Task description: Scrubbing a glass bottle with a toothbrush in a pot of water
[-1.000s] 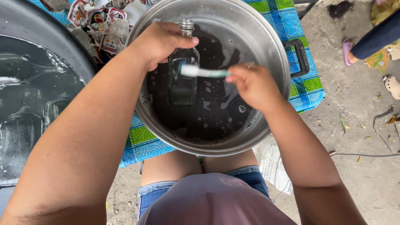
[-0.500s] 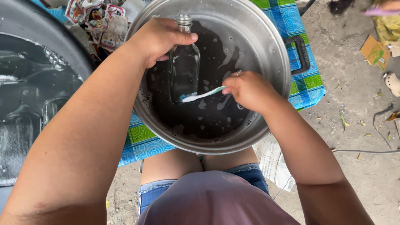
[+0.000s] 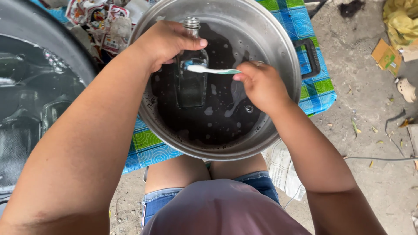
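My left hand [image 3: 167, 41] grips a clear glass bottle [image 3: 191, 82] by its neck, holding it tilted over dark soapy water in a big metal pot [image 3: 283, 56]. The bottle's threaded mouth pokes out above my fingers. My right hand [image 3: 259, 85] holds a white and green toothbrush [image 3: 211, 69], its head resting across the bottle's shoulder. Both hands are inside the pot's rim.
A large dark tub [image 3: 35, 100] of water with several submerged bottles sits at left. Peeled paper labels [image 3: 102, 21] lie in a pile behind. A blue and green cloth [image 3: 315, 82] lies under the pot. Litter and a cardboard scrap [image 3: 385, 56] dot the concrete ground at right.
The toothbrush has moved up the bottle again, from the lower body to the shoulder, after a stroke downward. My left hand keeps its grip on the neck.
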